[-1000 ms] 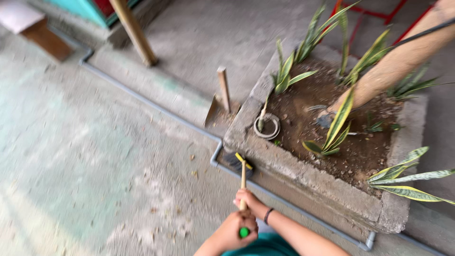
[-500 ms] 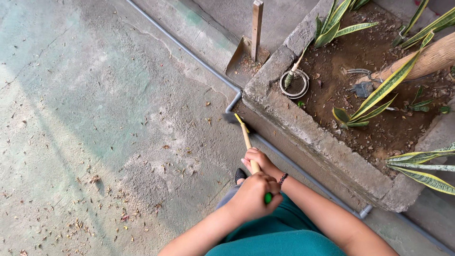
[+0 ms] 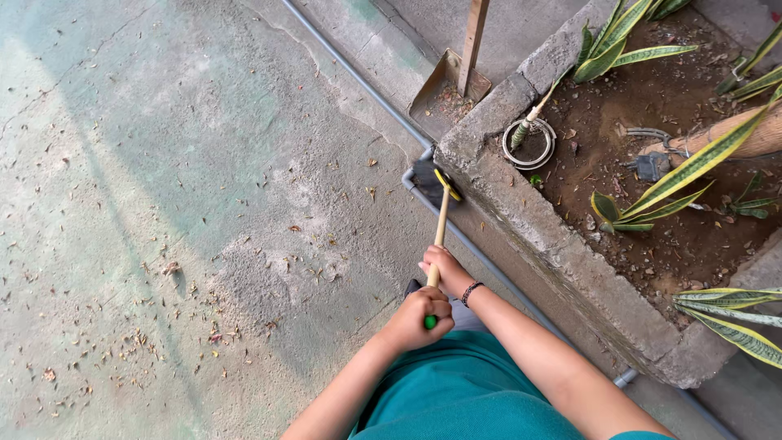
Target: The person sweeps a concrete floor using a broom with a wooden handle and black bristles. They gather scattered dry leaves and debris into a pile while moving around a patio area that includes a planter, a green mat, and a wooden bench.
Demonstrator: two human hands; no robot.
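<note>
Fingers: both hands wrap tight around the broom stick [image 3: 441, 231].
Left hand [image 3: 419, 318]: near the green end.
Right hand [image 3: 444, 269]: just above.
Brush [image 3: 429, 175]: far end, by the planter wall [image 3: 521, 212].

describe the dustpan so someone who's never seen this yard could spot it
Find the raised concrete planter with striped plants. Just outside its far corner, beside the grey pipe, the dustpan sits on the pavement. It is a flat metal scoop with an upright wooden handle, unlike the broom.
</note>
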